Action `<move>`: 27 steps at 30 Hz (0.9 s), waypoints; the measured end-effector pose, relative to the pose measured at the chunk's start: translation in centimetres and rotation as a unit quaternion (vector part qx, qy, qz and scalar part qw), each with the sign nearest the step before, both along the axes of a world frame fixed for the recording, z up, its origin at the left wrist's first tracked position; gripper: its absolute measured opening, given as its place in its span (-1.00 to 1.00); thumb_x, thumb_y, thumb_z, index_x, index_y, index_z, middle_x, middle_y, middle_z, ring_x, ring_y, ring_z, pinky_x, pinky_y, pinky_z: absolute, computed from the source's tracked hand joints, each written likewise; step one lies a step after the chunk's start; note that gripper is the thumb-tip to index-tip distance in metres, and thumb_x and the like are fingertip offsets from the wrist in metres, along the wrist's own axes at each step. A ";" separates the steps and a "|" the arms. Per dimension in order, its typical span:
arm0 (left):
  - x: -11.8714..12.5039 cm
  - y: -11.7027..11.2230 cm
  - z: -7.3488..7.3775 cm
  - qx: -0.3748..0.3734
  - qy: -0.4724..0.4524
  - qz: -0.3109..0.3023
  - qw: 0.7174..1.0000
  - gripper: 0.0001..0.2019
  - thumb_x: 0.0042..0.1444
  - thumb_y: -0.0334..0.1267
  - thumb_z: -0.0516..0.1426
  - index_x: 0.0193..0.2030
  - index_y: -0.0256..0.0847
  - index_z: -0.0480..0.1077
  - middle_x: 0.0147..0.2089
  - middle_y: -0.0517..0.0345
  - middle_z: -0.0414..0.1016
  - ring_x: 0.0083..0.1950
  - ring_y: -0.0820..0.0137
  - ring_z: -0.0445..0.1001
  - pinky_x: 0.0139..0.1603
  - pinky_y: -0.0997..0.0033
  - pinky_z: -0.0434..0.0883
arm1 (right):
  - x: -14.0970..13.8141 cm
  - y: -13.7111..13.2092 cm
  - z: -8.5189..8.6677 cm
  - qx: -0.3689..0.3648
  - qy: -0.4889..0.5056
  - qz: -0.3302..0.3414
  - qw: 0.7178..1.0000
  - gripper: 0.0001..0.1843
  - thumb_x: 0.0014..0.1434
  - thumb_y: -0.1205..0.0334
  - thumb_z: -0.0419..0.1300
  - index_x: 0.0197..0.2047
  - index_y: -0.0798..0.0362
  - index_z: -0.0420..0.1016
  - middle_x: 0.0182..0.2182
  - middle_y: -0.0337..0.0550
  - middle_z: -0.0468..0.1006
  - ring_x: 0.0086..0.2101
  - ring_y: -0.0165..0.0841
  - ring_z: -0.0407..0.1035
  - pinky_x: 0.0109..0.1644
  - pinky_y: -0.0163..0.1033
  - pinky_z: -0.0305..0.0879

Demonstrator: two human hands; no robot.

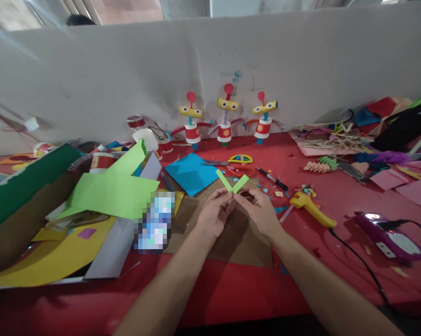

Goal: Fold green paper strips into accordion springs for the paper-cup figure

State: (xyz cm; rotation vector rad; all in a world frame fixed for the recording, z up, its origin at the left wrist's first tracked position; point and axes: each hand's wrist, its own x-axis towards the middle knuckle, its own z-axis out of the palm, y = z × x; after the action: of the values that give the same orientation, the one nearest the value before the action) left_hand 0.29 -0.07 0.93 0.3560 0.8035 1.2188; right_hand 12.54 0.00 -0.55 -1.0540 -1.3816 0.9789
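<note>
My left hand [213, 212] and my right hand [259, 210] meet over a brown cardboard sheet [238, 238] at the middle of the red table. Both pinch two green paper strips [231, 183] that cross at the bottom and rise in a V between the fingertips. Each hand's fingers are closed on the lower ends of the strips. A blue paper square [192, 173] lies just behind the hands. Yellow-handled scissors [236, 160] rest beyond it.
Three paper-cup robot figures [224, 122] stand against the white partition. A yellow glue gun [311, 207] and a purple device [388, 235] with a black cord lie right. Green paper [115, 191], yellow paper and a box [24, 205] fill the left. Paper scraps [332, 140] pile at back right.
</note>
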 end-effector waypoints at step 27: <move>-1.0 0.2 -0.1 0.003 -0.035 -0.101 0.994 -0.83 -0.11 -0.51 0.21 -0.36 -0.26 0.35 -0.41 0.18 0.45 -0.42 0.56 0.45 -0.32 0.58 0.41 | 0.3 0.1 0.4 0.016 -0.076 0.062 0.995 -0.80 0.11 0.14 0.09 -0.27 0.03 0.45 -0.33 -0.16 0.50 -0.28 -0.30 0.35 -0.13 -0.18 0.24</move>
State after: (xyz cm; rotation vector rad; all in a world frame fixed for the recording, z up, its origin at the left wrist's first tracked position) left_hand -0.70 0.12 0.85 0.3886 0.6870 1.0382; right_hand 12.86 0.07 -0.17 -1.0464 -1.5986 0.9782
